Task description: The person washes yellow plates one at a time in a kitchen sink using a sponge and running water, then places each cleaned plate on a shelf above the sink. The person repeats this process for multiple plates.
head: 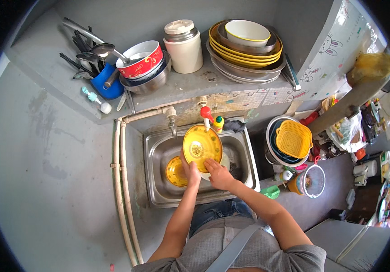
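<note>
My left hand (191, 171) grips the lower left rim of a yellow patterned plate (203, 146), tilted under the red-handled tap (206, 114) above a steel sink (152, 170). With its fingers on the plate's lower inner face, my right hand (220, 175) holds nothing that I can see. Another yellow patterned dish (175, 171) lies in the sink to the left. A pale dish (225, 161) is partly hidden behind the held plate and my right hand. Whether water is running from the tap is hard to tell.
A second metal tap (172, 127) stands left of the plate. A yellow dish soap bottle (218, 124) and dark cloth (234, 125) sit on the sink's back edge. The shelf above bears stacked plates (246, 61), bowls and a cream flask (184, 51). Right of the sink is a yellow basket (293, 139).
</note>
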Demonstrator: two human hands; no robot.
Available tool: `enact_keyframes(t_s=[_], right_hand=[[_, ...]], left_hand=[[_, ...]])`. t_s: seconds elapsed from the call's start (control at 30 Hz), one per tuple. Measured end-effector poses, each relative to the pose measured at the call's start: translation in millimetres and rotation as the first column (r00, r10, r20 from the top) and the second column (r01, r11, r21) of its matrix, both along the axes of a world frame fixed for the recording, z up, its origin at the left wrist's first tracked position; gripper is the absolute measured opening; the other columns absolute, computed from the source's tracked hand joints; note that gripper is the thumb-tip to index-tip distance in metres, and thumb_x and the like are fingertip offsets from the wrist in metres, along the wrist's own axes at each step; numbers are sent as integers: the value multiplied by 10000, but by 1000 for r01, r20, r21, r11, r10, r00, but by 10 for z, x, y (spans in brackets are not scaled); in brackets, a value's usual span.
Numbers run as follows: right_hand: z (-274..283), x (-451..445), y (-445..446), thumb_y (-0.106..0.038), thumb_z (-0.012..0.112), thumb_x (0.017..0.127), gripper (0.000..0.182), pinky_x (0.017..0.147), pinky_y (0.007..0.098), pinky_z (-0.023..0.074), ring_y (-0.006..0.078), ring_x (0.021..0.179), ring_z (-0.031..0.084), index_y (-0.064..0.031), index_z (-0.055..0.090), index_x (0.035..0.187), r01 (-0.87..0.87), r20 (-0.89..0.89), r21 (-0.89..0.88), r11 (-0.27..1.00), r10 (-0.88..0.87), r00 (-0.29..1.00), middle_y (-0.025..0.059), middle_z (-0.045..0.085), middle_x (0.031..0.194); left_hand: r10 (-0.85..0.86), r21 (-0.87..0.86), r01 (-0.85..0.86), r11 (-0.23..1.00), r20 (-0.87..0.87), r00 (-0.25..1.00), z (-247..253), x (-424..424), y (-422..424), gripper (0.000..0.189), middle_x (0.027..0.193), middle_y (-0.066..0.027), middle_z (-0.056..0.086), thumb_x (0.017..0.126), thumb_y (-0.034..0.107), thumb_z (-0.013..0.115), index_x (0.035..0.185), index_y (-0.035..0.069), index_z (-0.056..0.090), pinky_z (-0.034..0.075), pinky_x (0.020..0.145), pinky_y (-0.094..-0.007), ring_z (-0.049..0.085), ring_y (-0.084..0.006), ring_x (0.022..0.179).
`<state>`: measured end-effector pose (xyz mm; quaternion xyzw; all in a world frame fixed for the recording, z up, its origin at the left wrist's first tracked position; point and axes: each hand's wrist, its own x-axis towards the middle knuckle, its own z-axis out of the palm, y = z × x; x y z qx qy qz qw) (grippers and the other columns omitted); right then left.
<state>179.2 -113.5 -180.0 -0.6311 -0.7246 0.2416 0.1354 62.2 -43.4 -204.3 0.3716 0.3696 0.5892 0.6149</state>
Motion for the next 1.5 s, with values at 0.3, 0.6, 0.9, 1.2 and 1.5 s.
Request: enact_keyframes(t_s=[0.3, 0.6, 0.9, 1.2, 1.5], right_hand=[[4, 326, 226, -138, 516, 791, 619, 997, 644, 203, 183, 1363, 198, -68, 323, 1375, -63, 548, 26, 998, 38, 836, 51, 223, 1476], [194, 28, 18, -207, 580, 772, 614, 984, 639, 236, 220, 1334, 266, -45, 372, 1327, -18, 274, -98, 995, 44, 961, 77, 315, 1426], [55, 171, 61, -167, 554, 766, 565, 1010, 624, 196, 196, 1327, 256, -70, 422, 1307, -7, 454, 21, 1000, -3, 891, 59, 368, 1375], [84, 289, 214, -124, 576, 733, 505, 992, 537, 268, 221, 1213, 355, -52, 488, 1226, 60, 452, 106, 993, -101, 886, 64, 407, 1306], [214, 188, 189, -111, 596, 694, 390, 865, 416, 357, 218, 1073, 437, -56, 540, 1076, -59, 498, 96, 994, 4, 867, 68, 490, 1117]], left_hand=[[-60, -69, 57, 996, -49, 997, -26, 6, -16, 669, 1332, -143, 358, 711, 50, 386, 1366, 4, 253, 278, 1037, -335, 368, -238, 1226], [-26, -37, 24, 999, -46, 999, -77, -31, 27, 684, 1327, -137, 359, 706, 28, 386, 1375, 14, 243, 297, 1027, -337, 371, -230, 1219], [0, 3, 0, 1000, -61, 998, -78, 1, -2, 673, 1347, -134, 341, 734, 57, 395, 1382, 9, 223, 288, 1031, -341, 360, -233, 1230], [-57, 49, 63, 997, -125, 991, -73, -4, -64, 683, 1344, -133, 343, 732, 89, 422, 1380, 7, 222, 288, 1029, -338, 356, -232, 1234], [-27, -26, 27, 999, -7, 1000, -86, -3, -53, 697, 1342, -131, 342, 712, 75, 420, 1379, 13, 228, 285, 1029, -335, 358, -234, 1229]])
